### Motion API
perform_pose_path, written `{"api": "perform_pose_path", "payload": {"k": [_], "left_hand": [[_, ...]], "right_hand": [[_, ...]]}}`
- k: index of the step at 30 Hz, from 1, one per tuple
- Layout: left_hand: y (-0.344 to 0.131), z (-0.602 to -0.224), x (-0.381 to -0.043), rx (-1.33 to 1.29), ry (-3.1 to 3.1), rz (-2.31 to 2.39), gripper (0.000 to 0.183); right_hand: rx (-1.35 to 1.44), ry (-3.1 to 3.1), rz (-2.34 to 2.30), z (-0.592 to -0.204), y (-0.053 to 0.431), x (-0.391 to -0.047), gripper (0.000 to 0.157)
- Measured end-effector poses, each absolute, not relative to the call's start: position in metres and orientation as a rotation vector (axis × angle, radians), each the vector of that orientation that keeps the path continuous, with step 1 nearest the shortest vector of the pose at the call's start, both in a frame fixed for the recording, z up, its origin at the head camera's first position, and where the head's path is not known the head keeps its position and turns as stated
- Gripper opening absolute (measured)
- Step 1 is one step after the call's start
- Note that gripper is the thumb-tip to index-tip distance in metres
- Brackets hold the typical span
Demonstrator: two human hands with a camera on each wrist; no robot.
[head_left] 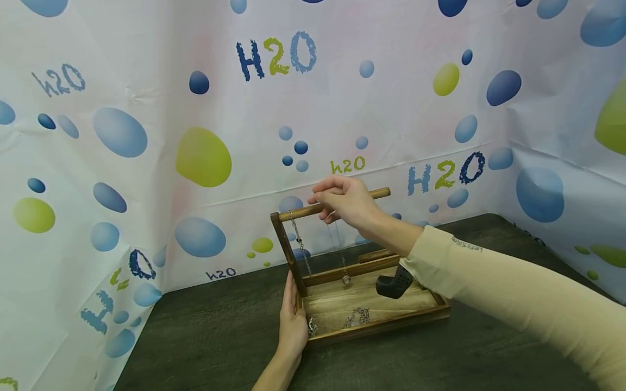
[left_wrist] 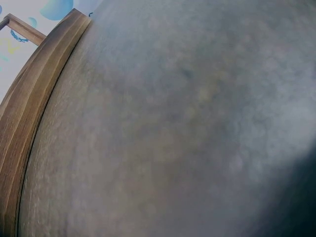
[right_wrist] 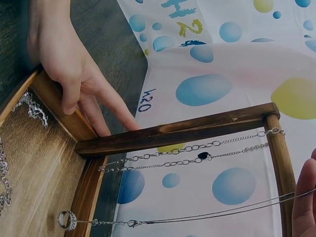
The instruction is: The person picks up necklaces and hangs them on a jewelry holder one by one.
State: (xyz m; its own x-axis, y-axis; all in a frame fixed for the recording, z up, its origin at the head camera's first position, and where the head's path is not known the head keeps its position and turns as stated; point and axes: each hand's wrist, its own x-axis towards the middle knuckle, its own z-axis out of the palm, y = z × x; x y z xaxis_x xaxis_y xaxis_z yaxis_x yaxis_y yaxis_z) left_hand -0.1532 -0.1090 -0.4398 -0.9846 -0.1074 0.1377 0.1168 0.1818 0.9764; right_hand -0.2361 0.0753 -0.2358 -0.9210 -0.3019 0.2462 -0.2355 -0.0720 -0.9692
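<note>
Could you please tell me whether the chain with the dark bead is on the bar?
On: the chain loops over the bar and hangs below it.

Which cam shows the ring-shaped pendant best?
Right wrist: the ring-shaped pendant appears largest there, its round opening plain to see. Head shows only a small shiny blob against the tray, too small to make out the opening. Left wrist doesn't show it.
</note>
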Motion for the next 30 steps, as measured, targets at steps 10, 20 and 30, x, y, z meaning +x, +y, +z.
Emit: {"api": "perform_pose_path", "payload": {"k": [10,20,30], "left_hand": [[-0.109,-0.440,-0.153,-0.032,-2.268,-1.915,0.089],[-0.107,-0.439,-0.149,-0.026,-2.272,-1.914,0.089],[-0.107,-0.439,-0.148,0.010,-2.272,-1.932,0.088]], "right_hand": [[-0.610,2.101,-2.190,-0.239,0.083,-0.238,0.018],[-0.568,2.109,-2.191,-0.242,0.091,-0.239,0.018],[-0.549,2.132,-2.185,-0.244,0.100,-0.240,0.020]]}}
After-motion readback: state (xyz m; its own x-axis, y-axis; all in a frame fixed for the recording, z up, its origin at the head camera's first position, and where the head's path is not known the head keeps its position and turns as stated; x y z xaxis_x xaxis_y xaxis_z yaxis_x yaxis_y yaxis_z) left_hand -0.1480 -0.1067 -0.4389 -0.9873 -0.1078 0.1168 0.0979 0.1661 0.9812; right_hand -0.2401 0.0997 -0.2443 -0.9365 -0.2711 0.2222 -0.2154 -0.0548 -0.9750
